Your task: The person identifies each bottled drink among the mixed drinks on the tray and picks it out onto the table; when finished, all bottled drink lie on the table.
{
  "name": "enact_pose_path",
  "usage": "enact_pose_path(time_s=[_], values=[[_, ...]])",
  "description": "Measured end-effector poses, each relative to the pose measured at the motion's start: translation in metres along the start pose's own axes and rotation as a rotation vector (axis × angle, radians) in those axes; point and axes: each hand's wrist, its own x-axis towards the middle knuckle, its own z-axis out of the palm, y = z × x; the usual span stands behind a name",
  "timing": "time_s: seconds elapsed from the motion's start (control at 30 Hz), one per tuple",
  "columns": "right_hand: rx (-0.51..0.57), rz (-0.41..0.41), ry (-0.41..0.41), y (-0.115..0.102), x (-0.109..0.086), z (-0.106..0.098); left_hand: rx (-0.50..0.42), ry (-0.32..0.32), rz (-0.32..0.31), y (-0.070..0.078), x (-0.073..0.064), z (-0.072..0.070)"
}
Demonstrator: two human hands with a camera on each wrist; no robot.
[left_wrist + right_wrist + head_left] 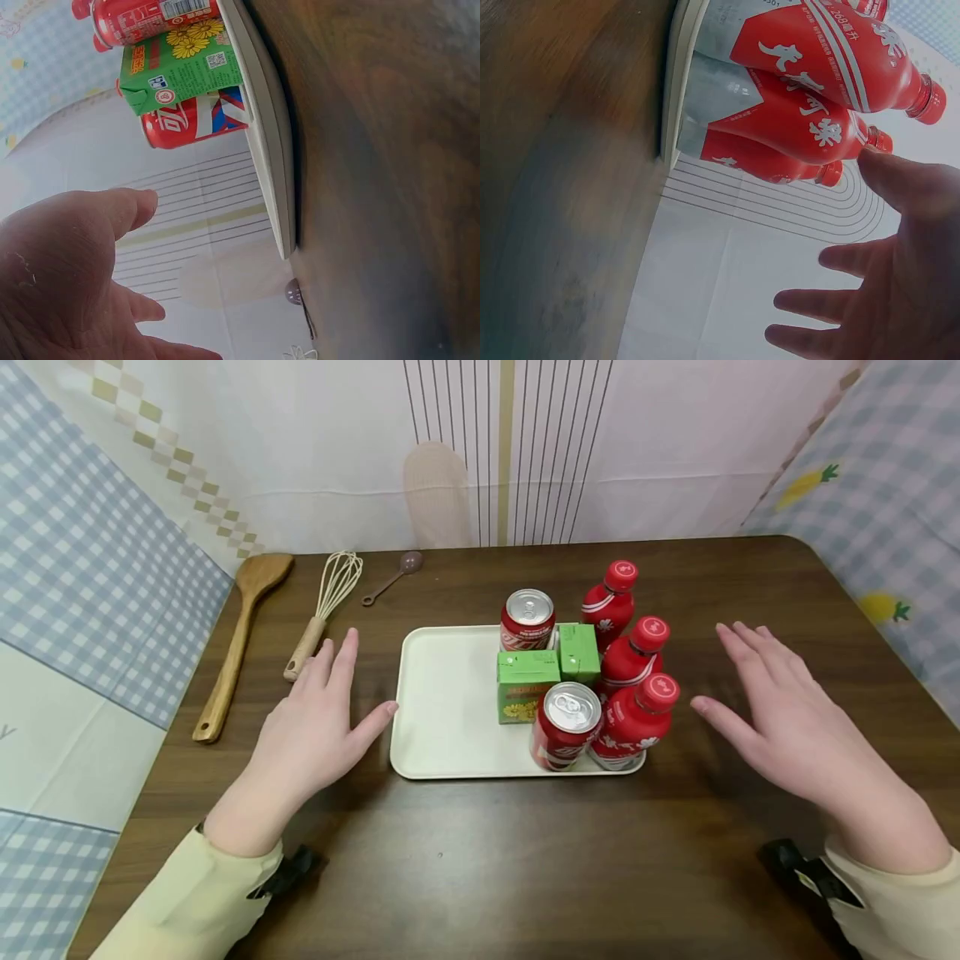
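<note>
A cream tray lies on the table. Its right side carries three red bottles, the nearest bottle, the middle bottle and the back bottle. Beside them stand two green drink cartons, the front carton and the back carton. One red can is at the tray's front, another can at its back. My left hand, fingers spread, hovers left of the tray, holding nothing. To the right of the bottles, my right hand is likewise spread and holds nothing.
A wooden spatula lies along the table's left edge. Near it are a whisk and a small measuring spoon. A white patterned cloth hangs behind the table, with checked cloth at the sides.
</note>
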Motion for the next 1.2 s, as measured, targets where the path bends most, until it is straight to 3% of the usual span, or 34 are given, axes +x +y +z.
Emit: enact_pose_path(time_s=[0.27,0.5,0.8,1.2], values=[[0.082,-0.007,0.100,-0.014,0.001,-0.005,-0.081,-0.070,0.007,0.000,0.010,0.004],[0.111,-0.020,0.170,-0.022,0.003,-0.003,-0.259,-0.146,-0.048,-0.011,0.027,0.012],[0.164,-0.107,0.294,-0.031,0.007,-0.001,-0.495,-0.237,-0.115,-0.014,0.051,0.020],[0.297,-0.207,0.264,-0.049,0.013,-0.002,-0.652,-0.355,-0.160,-0.010,0.069,0.032]])
